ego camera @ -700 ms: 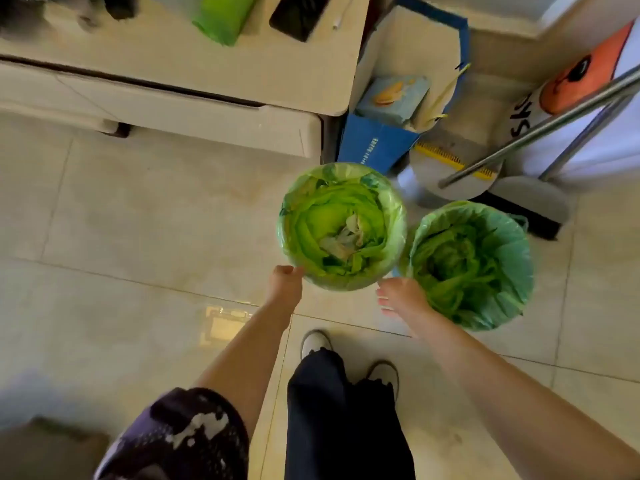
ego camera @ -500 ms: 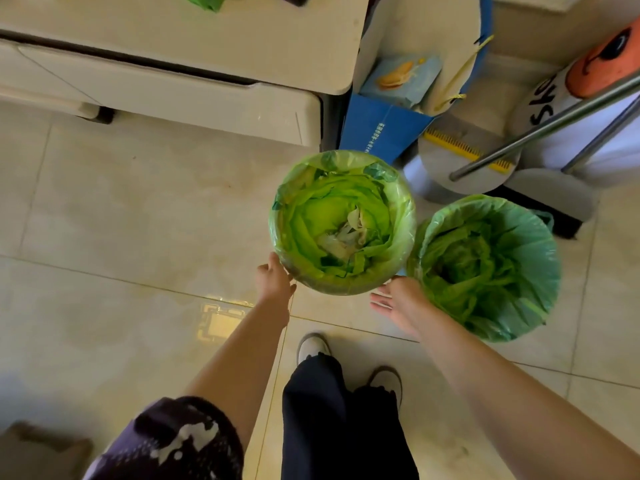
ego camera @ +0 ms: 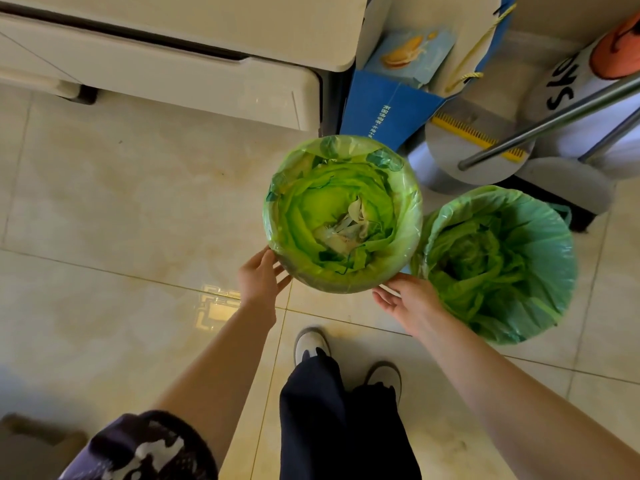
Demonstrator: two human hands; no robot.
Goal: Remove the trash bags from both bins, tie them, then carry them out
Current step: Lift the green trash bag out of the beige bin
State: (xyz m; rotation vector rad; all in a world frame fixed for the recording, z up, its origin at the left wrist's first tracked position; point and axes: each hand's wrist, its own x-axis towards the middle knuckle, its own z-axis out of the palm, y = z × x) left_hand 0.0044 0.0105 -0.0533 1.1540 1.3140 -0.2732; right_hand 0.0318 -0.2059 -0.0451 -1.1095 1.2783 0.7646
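The person stands over two round bins on the tiled floor (ego camera: 114, 209), and the task looks to be at its very start: both liners are still seated and neither is tied. The left hand (ego camera: 258, 280) and the right hand (ego camera: 407, 301) flank the near rim of the left bin (ego camera: 346, 284), fingers relaxed and slightly spread; the left fingers (ego camera: 280, 271) touch or nearly touch the plastic at the rim, while the right fingers (ego camera: 384, 294) lie just under its edge, and neither hand pinches anything. The first trash bag (ego camera: 301, 216) is thin, glossy, translucent lime plastic, folded over the rim and crumpled into soft pleats toward a few pale scraps (ego camera: 343, 230) at the bottom. The second trash bag (ego camera: 533, 233), just beside it to the right and near touching, is a duller, deeper green with the same gathered folds. The next move probably calls for peeling the folded cuff up off the rim with both hands, gathering the slack film evenly, since such thin plastic may stretch or tear if pulled from one point.
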